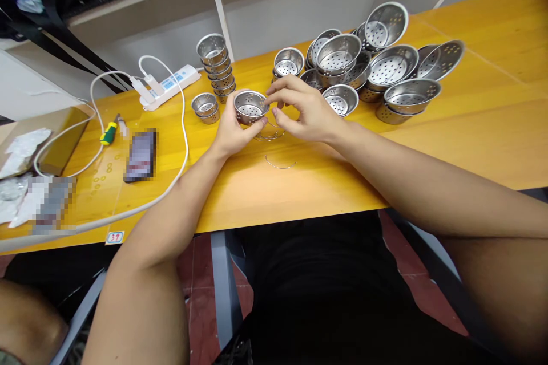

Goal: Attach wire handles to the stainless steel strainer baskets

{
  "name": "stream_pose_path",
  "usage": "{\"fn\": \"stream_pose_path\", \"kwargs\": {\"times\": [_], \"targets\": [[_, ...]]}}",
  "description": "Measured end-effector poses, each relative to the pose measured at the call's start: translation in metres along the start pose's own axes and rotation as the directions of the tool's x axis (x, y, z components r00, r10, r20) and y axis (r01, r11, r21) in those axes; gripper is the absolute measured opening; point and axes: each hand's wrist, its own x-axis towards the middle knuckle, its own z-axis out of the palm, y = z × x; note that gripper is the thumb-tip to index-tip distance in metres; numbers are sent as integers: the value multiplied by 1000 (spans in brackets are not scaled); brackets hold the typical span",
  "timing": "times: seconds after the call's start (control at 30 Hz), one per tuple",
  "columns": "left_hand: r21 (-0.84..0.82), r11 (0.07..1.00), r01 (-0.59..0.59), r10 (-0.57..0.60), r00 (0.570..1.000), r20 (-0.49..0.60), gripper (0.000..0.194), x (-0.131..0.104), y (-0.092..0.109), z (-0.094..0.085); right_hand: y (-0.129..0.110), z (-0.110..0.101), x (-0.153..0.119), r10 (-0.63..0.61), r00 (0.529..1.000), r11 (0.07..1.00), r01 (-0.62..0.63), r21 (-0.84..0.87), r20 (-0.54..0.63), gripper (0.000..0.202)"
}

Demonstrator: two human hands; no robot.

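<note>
My left hand (233, 131) is closed around a small perforated metal strainer cup (250, 107), tilted so its holed inside shows. At the cup's right rim is my right hand (302, 108), with fingers bent and the thumb near them; whatever is between them is too small to make out. Several thin curved wires (270, 137) lie on the table just below the hands, partly hidden by them. Closer to me rests a single curved wire (280, 165). Left of the held cup stand a tall stack of similar cups (218, 71) and a short stack (205, 108).
Larger perforated bowls (394, 68) crowd the table's back right, several leaning. On the left are a white power strip (171, 88) with a looping cable, a green-yellow screwdriver (109, 132), a blurred phone (140, 155) and a cardboard box (64, 142). Another person's leg (29, 319) shows lower left.
</note>
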Motion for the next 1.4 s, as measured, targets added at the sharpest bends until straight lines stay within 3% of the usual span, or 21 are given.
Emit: {"fn": "stream_pose_path", "kwargs": {"times": [0.2,0.43,0.7,0.87,1.07,1.23,1.4], "targets": [[-13,999,-33,33,999,35,98,-1,5,3,6,5,-3,-61,996,995,66,-72,66,39],[-27,999,-28,29,998,54,99,-2,13,2,11,14,-6,-67,991,997,71,-30,117,46],[27,997,-70,67,990,122,119,-2,3,5,0,9,-2,-33,995,999,34,-10,89,85],[51,997,-59,52,989,141,131,-3,1,6,5,9,-4,24,998,994,-17,-109,66,91],[98,992,83,-97,983,155,111,-3,-4,-5,37,11,-7,163,987,944,-155,-292,3,86],[114,984,137,-150,981,122,104,-3,-6,-8,59,23,-8,167,986,889,-161,-428,-23,80],[153,981,120,-141,981,137,77,-1,8,-11,61,33,-7,162,986,875,-164,-455,-44,62]]}}
